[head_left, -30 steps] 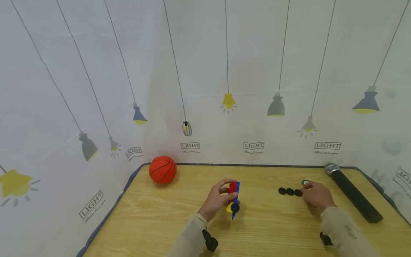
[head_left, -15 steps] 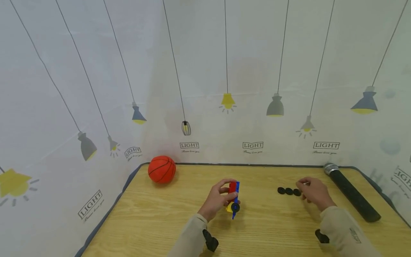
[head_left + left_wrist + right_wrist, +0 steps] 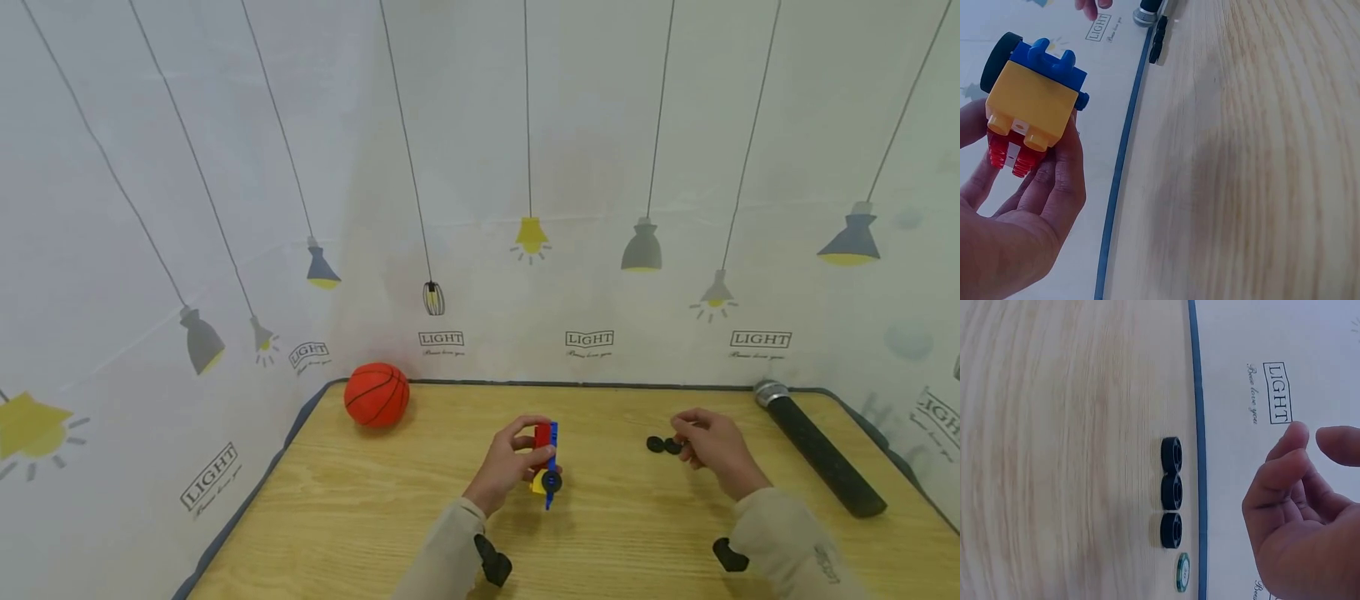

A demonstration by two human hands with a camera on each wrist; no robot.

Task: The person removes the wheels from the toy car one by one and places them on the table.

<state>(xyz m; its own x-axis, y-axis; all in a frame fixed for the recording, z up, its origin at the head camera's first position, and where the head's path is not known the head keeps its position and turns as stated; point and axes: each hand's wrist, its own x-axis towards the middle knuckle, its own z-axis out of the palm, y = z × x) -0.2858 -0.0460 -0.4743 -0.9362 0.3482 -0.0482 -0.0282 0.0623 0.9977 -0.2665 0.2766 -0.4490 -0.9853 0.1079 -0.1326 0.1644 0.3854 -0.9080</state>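
Note:
My left hand (image 3: 504,468) holds a toy block vehicle (image 3: 1032,103) above the table. It has a yellow block, red blocks, a blue base and a black wheel (image 3: 551,482) on the side facing me. My right hand (image 3: 720,450) hovers over the table at the right, its fingers loosely bent and a gap between thumb and index finger, with nothing between them. Close by lie three black toy wheels (image 3: 1172,492) in a row. In the head view the right hand hides one of them. A green and white chip (image 3: 1183,572) lies beside the row.
A red toy basketball (image 3: 377,395) sits at the table's back left corner. A black microphone (image 3: 825,454) with a silver head lies along the right side. Behind the wooden table (image 3: 360,508) hangs a white cloth (image 3: 480,167) printed with lamps.
My right hand has moved left, from beside the chip to over the end of the wheel row. My left hand stays nearly still with the toy vehicle.

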